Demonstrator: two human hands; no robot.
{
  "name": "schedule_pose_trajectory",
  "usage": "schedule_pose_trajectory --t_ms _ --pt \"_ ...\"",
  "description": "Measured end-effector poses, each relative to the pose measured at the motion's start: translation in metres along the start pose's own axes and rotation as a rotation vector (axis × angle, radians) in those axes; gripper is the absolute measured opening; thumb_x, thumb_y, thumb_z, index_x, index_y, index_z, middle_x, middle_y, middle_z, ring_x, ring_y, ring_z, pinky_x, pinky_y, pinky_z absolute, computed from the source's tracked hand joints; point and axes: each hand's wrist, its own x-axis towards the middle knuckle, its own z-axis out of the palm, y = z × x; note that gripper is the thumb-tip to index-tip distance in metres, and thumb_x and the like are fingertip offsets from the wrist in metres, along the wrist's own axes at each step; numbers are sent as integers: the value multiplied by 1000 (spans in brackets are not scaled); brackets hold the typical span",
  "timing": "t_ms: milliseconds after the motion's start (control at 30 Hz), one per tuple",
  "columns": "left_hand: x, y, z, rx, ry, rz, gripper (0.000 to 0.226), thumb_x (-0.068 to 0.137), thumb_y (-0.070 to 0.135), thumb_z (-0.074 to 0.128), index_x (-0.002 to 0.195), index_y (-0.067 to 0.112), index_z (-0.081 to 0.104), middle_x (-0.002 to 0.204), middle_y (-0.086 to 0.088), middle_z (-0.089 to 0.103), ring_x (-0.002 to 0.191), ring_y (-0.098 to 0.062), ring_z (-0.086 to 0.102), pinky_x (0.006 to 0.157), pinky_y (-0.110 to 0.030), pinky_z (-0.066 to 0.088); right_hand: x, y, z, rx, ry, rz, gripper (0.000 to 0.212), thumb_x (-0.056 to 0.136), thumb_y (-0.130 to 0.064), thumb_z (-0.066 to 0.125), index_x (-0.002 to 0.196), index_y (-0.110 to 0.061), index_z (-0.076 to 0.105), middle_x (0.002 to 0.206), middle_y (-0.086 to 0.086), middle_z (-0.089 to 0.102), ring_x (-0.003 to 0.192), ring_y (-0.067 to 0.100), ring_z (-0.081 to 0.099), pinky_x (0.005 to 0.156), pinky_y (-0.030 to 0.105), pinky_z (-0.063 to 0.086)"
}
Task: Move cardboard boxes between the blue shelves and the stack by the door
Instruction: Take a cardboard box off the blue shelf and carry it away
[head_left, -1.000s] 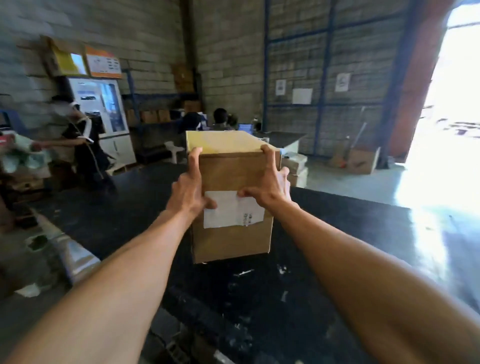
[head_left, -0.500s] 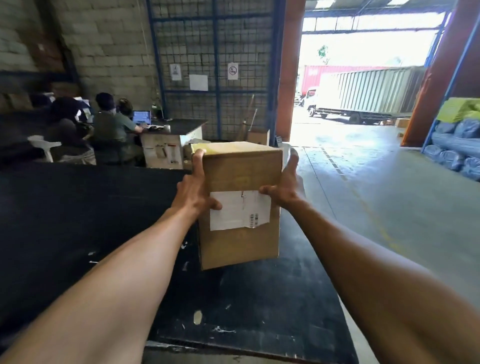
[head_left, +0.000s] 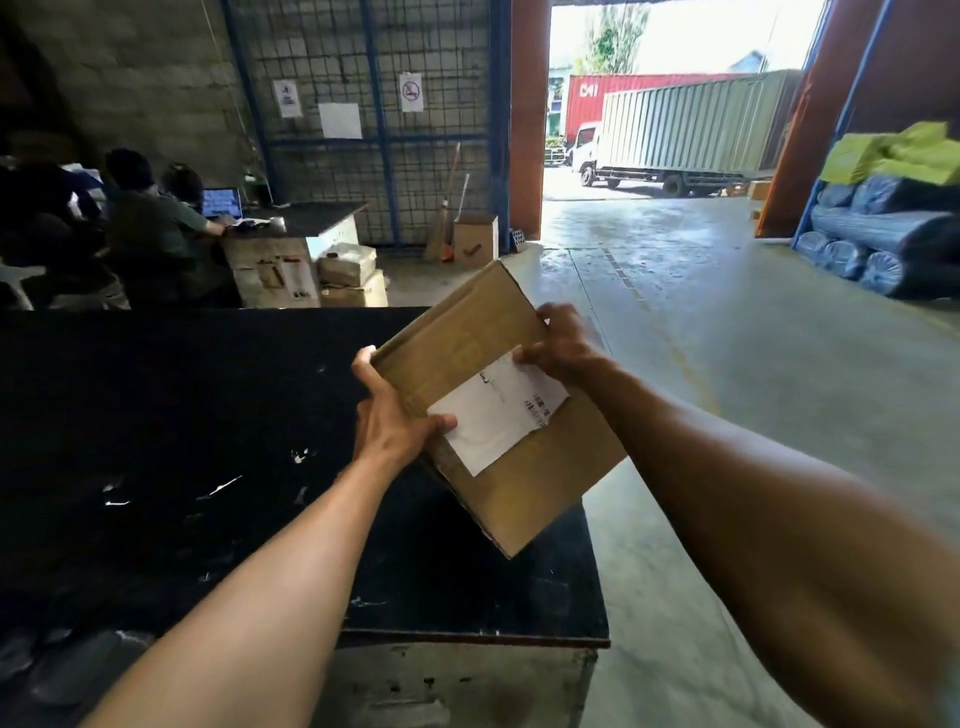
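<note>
Head view, hands (head_left: 395, 421) tilting box (head_left: 498, 415), open floor (head_left: 753, 364) rightward

Both bare hands hold a cardboard box (head_left: 498, 415) in the air, tilted so one corner points down. The left hand (head_left: 392, 415) grips its left edge, thumb on the white label (head_left: 493, 410). The right hand (head_left: 563, 345) grips the upper right edge. Below lies a black table (head_left: 182, 441). Behind it, people sit at a desk (head_left: 311, 218) with a laptop (head_left: 222, 202). Through the open doorway stands a truck (head_left: 685, 135).
</note>
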Motion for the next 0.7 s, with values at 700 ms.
schedule_pose_trajectory --t_ms 700 --pt "53 12 -99 600 -329 137 142 57 35 92 133 65 -24 141 -21 46 121 -42 51 103 -57 39 -46 37 52 203 -139 294 136 45 -52 94 145 -46 2 148 12 30 134 38 36 109 52 32"
